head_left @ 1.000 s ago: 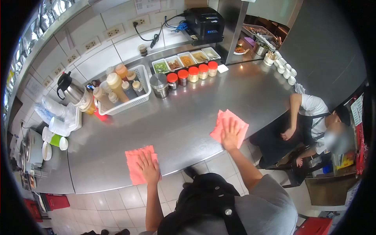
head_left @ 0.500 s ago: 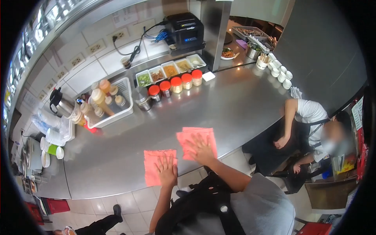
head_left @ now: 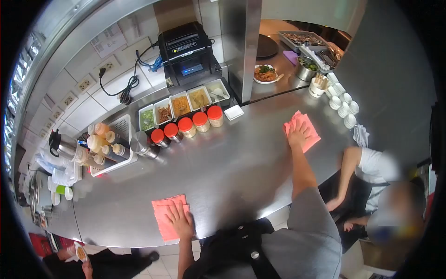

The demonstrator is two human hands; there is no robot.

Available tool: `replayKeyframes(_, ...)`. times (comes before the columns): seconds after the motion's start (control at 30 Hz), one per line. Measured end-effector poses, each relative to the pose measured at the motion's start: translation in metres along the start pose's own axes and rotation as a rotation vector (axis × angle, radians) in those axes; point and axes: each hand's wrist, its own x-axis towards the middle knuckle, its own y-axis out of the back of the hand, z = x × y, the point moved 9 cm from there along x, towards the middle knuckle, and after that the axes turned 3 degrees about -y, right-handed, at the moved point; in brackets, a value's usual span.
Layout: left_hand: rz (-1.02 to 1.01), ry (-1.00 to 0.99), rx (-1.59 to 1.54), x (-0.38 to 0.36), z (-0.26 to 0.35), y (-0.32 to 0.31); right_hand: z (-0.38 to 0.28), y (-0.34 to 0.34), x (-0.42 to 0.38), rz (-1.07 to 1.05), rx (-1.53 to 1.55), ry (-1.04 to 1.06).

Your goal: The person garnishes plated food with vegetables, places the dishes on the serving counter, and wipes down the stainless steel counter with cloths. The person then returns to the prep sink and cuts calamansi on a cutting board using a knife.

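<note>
The left hand [head_left: 180, 224] and right hand [head_left: 299, 134], fingers spread, lie on pink cloths [head_left: 162, 217]; overreaching rightward could topple white cups [head_left: 350, 122].

Right arm [head_left: 303, 168] extended, right hand [head_left: 298, 135] palm-down; left hand [head_left: 180, 222] palm-down, fingers [head_left: 173, 209] spread.

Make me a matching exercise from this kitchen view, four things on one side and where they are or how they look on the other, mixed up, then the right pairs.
Column one
1. Row of jars
2. Left hand
3. Squeeze bottles
4. Right hand

Column two
A. On the pink cloth nearer the stacked white cups
B. Standing in the white basket
C. Topped with red lids
D. On the pink cloth by the near edge of the counter

Pairs: 1-C, 2-D, 3-B, 4-A
</note>
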Motion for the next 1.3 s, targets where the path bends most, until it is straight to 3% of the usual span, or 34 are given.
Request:
replayKeyframes(0.13, 0.018, 0.058, 0.040, 0.006, 0.004, 0.000, -0.073, -0.029, 0.042, -0.014, 0.041, 0.104)
replayKeyframes(0.2, 0.032, 0.090, 0.051, 0.012, 0.008, 0.001, -0.133, -0.042, 0.025, -0.034, -0.031, 0.410)
replayKeyframes(0.27, 0.022, 0.108, 0.048, 0.014, 0.008, 0.002, -0.160, -0.070, -0.019, 0.121, -0.124, 0.685)
replayKeyframes(0.33, 0.016, 0.115, 0.044, 0.016, 0.012, 0.005, -0.150, -0.043, -0.106, -0.090, 0.017, 0.840)
replayKeyframes(0.4, 0.011, 0.110, 0.035, 0.018, 0.013, 0.005, -0.123, 0.003, -0.195, -0.209, -0.033, 1.084)
replayKeyframes(0.47, 0.009, 0.124, 0.027, 0.017, 0.010, 0.004, -0.076, 0.007, -0.231, -0.197, 0.065, 1.275)
replayKeyframes(0.53, 0.021, 0.101, 0.032, 0.017, 0.009, 0.001, -0.041, 0.005, -0.188, -0.320, 0.019, 1.037)
replayKeyframes(0.6, 0.007, 0.119, 0.052, 0.017, 0.006, 0.000, -0.028, 0.015, -0.123, -0.160, 0.205, 0.959)
replayKeyframes(0.63, -0.006, 0.121, 0.066, 0.018, 0.005, -0.002, -0.026, 0.015, -0.090, 0.014, 0.043, 0.808)
replayKeyframes(0.67, 0.018, 0.114, 0.038, 0.018, 0.005, -0.001, -0.032, 0.013, -0.066, 0.004, 0.100, 0.683)
replayKeyframes(0.77, 0.038, 0.133, -0.009, 0.016, 0.003, -0.001, -0.089, -0.003, -0.084, 0.161, -0.080, 0.626)
replayKeyframes(0.87, 0.035, 0.146, -0.025, 0.018, -0.003, -0.002, -0.155, -0.008, -0.218, -0.005, 0.048, 0.994)
replayKeyframes(1.0, 0.070, 0.136, -0.045, 0.016, -0.010, 0.002, -0.193, 0.009, -0.416, -0.187, 0.210, 1.416)
replayKeyframes(1.1, 0.085, 0.136, -0.145, 0.010, -0.013, 0.010, -0.207, 0.006, -0.475, -0.249, 0.253, 1.510)
replayKeyframes(1.3, 0.000, -0.086, -0.280, 0.008, -0.028, 0.020, -0.276, -0.012, -0.463, -0.208, 0.292, 1.392)
